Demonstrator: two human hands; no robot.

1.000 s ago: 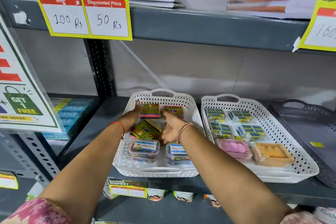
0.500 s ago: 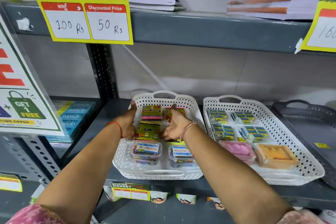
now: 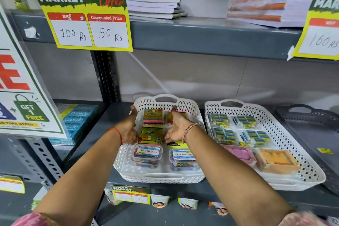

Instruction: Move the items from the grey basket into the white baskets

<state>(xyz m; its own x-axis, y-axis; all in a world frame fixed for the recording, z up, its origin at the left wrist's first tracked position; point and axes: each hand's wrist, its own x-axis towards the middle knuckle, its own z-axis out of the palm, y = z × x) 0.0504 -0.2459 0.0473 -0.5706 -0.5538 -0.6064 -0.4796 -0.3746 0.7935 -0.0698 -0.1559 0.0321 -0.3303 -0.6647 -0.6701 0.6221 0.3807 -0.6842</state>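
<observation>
Two white baskets stand side by side on the grey shelf. The left white basket (image 3: 121,159) holds yellow sticky-note packs (image 3: 150,134) and two clear clip boxes (image 3: 147,154). My left hand (image 3: 130,126) lies flat against the left side of the packs, fingers straight. My right hand (image 3: 175,126) rests open on the right column of packs, covering part of them. The right white basket (image 3: 310,169) holds several staple packs (image 3: 244,130), a pink box (image 3: 238,154) and an orange box (image 3: 277,159). The grey basket (image 3: 311,128) at far right looks empty.
A grey shelf beam (image 3: 201,36) with price signs (image 3: 86,14) hangs overhead, notebooks stacked above it. A large offer sign (image 3: 22,97) stands at the left, blue pencil boxes (image 3: 78,121) behind it. The upright post (image 3: 105,75) is just left of the baskets.
Both hands slid along the sticky-note packs in the left white basket, pressing them into line. The camera moved slightly closer.
</observation>
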